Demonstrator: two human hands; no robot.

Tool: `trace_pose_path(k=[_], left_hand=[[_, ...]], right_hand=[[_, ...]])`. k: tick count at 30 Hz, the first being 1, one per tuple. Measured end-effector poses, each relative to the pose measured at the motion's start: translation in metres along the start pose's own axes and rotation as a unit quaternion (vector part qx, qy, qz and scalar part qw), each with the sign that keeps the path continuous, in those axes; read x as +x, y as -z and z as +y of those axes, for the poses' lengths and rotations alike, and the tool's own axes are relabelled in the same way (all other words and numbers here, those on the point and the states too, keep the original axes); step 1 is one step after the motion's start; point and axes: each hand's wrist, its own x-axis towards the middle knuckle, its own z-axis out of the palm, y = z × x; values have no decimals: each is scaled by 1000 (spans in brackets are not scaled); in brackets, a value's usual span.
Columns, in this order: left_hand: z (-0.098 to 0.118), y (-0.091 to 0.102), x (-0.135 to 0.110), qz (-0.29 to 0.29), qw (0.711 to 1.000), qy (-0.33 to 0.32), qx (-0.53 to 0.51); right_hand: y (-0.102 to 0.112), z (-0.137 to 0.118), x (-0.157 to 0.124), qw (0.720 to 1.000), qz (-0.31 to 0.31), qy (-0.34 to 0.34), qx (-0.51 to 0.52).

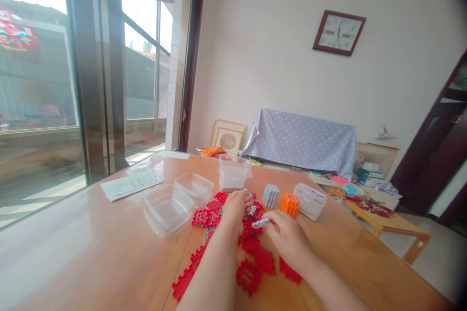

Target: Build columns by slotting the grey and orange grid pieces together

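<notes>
My left hand [236,208] reaches over a pile of red interlocking plastic tiles [249,276], its fingers curled. Bits of grey show by its fingertips, but I cannot make out what it holds. Just to the right, my right hand [288,235] pinches a grey interlocking tile [260,223] edge-on between thumb and fingers. Behind the hands stands a stack of grey tiles [270,196], with a stack of orange tiles [290,204] beside it. A few grey tiles lie among the red ones, partly hidden under my left hand and forearm.
Two clear plastic trays [166,211] lie left of the pile. A clear tub [232,175] stands behind it, and another clear container [310,201] sits at the right. A printed sheet [132,183] lies on the wooden table [109,257]. Beyond is a low wooden bench [397,228].
</notes>
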Motion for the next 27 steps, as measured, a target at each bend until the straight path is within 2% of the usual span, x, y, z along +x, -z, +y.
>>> trace_pose_path(k=[4,7,9,17,21,27], left_hand=[[-4,-10,-16,-97,992,6,74],[-8,-16,-23,-185,971,6,150],[-12,-18,-24,-204,966,10,160],[-24,-20,-13,-112,992,24,58],[-24,-19,-10,-90,995,32,40],[-27,-21,-12,-104,994,42,21]], right_hand=[[8,18,1,990,81,-20,111],[12,25,0,981,105,-52,156],[14,28,-1,976,113,-58,179],[9,36,-11,958,154,-159,183],[6,36,-16,965,169,-144,138],[0,23,-21,981,155,-114,0]])
